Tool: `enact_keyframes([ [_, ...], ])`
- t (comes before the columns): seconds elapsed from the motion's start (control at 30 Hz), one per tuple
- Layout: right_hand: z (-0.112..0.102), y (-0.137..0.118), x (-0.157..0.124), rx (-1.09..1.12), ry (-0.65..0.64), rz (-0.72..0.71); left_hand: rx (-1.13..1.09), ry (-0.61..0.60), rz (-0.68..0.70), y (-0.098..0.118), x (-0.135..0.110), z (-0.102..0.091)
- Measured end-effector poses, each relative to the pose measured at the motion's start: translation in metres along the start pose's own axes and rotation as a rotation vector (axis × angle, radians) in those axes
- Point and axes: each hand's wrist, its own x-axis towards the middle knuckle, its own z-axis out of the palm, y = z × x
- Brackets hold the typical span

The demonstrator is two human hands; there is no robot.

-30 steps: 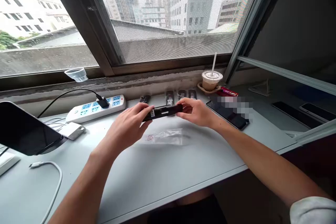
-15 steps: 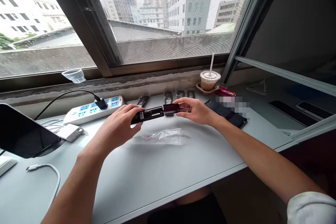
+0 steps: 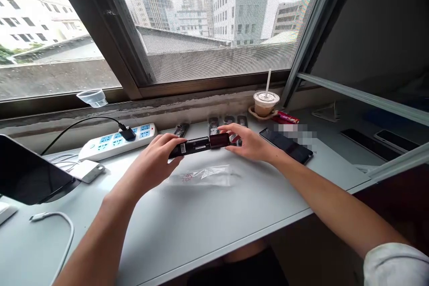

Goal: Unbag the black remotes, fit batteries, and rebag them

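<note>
My left hand grips the left end of a slim black device with a small white label, held above the white desk. My right hand pinches a short black end piece that sits against the device's right end. Just below the hands lies an empty clear plastic bag with a red mark. Several similar black devices lie in a row by the wall behind the hands.
A white power strip with a black plug lies at the back left. A dark tablet stands at the left, a white cable near it. An iced drink cup and a black phone are at the right.
The black device first looked like one piece. Half a second ago its right end piece stood slightly apart in my right hand; now that piece sits against the body again. Both hands stayed in place.
</note>
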Motion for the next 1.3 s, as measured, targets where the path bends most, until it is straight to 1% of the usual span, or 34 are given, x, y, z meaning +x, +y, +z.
enact_keyframes([
  [0.2,0.000,0.001,0.001,-0.029,-0.010,-0.046,-0.006,0.011,-0.013,0.002,0.001,0.000],
  [0.43,-0.001,-0.004,0.000,-0.010,-0.005,-0.026,-0.007,0.021,-0.021,0.005,0.002,-0.002],
  [0.5,-0.001,-0.005,0.000,0.015,0.004,0.003,0.003,0.021,-0.022,0.005,0.002,-0.003],
  [0.6,-0.001,-0.006,0.002,0.151,0.023,0.109,0.042,0.044,-0.030,0.007,0.002,-0.004],
  [0.73,-0.001,-0.006,0.005,0.382,-0.028,0.281,0.077,0.081,0.003,0.013,0.005,-0.006],
  [0.87,-0.005,-0.006,0.008,0.502,-0.041,0.337,0.086,0.070,0.059,0.019,0.006,-0.008],
  [1.03,-0.010,-0.011,0.009,0.662,-0.057,0.358,0.076,0.093,0.066,0.021,0.007,-0.009],
  [1.1,-0.008,-0.013,0.009,0.664,-0.058,0.354,0.052,0.093,0.077,0.024,0.008,-0.008],
  [1.2,0.000,-0.015,0.008,0.598,-0.048,0.341,-0.004,0.085,0.104,0.030,0.009,-0.006],
  [1.3,0.007,-0.016,0.006,0.524,0.002,0.332,-0.027,0.075,0.126,0.036,0.010,-0.003],
])
